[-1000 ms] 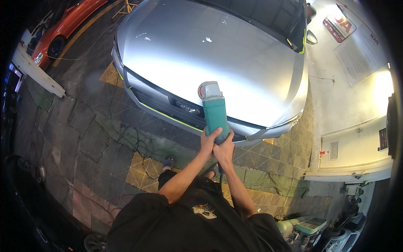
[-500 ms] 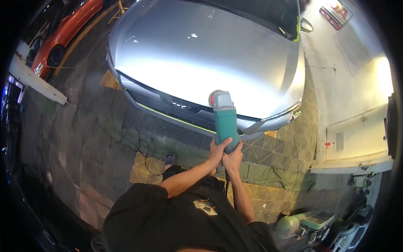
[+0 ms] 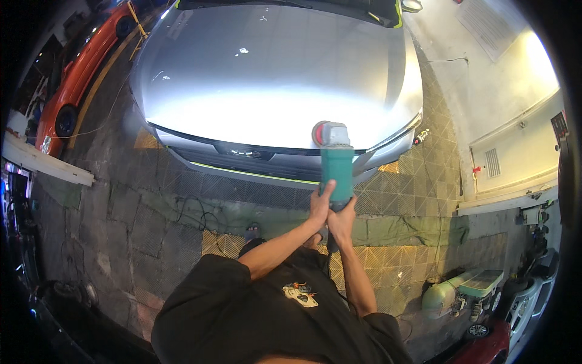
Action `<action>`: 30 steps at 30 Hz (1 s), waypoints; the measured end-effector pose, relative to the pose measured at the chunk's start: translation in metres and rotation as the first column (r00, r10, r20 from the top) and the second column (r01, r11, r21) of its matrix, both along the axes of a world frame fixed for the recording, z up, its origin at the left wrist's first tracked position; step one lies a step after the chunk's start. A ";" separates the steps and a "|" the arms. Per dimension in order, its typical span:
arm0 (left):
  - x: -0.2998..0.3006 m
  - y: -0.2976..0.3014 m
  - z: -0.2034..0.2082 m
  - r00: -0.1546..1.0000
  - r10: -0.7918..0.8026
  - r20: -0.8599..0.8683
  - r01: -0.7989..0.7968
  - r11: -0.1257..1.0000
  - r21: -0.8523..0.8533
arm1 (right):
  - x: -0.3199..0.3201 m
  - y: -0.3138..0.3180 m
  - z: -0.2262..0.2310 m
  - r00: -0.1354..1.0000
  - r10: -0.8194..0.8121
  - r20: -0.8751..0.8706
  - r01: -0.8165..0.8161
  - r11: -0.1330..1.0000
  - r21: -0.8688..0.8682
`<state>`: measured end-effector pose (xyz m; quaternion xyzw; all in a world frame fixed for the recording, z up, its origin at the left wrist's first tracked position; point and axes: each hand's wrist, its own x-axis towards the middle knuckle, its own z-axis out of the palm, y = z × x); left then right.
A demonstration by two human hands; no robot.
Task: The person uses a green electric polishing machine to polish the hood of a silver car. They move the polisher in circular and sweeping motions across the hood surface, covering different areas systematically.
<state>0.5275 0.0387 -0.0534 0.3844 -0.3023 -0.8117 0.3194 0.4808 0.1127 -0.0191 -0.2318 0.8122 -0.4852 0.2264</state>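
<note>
A teal polisher (image 3: 336, 173) with a grey head and a round, reddish pad points away from me. My left hand (image 3: 321, 205) wraps its lower body from the left, thumb lying along the casing. Just below and to the right, my right hand (image 3: 342, 221) is closed around the handle end. Beyond the tool lies the silver car's hood (image 3: 242, 79), glowing white under bright light near its front edge. In the picture the pad overlaps that edge; whether it touches the paint I cannot tell. Yellow-green tape (image 3: 242, 173) runs along the bumper.
An orange car (image 3: 79, 85) stands far left, near a white beam (image 3: 48, 159). Cables (image 3: 200, 212) coil over the tiled floor by my foot. To the right are a pale wall with a cabinet door (image 3: 497, 164) and a green air compressor (image 3: 439, 298).
The view has shifted, so the car sits higher and further left. Both hands and the polisher appear slightly further right along the hood's front edge, with the same grip.
</note>
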 end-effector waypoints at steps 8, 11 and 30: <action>0.089 -0.065 -0.007 0.951 0.309 -0.008 -0.309 0.951 -0.003 | 0.076 -0.078 0.022 0.961 0.275 -0.015 -0.273 0.958 0.087; 0.106 -0.074 -0.004 0.935 0.339 -0.101 -0.337 0.941 0.038 | 0.087 -0.091 0.027 0.932 0.362 -0.031 -0.356 0.925 0.132; 0.083 -0.062 0.009 0.943 0.302 -0.137 -0.299 0.953 0.043 | 0.064 -0.080 0.029 0.947 0.321 -0.028 -0.317 0.945 0.084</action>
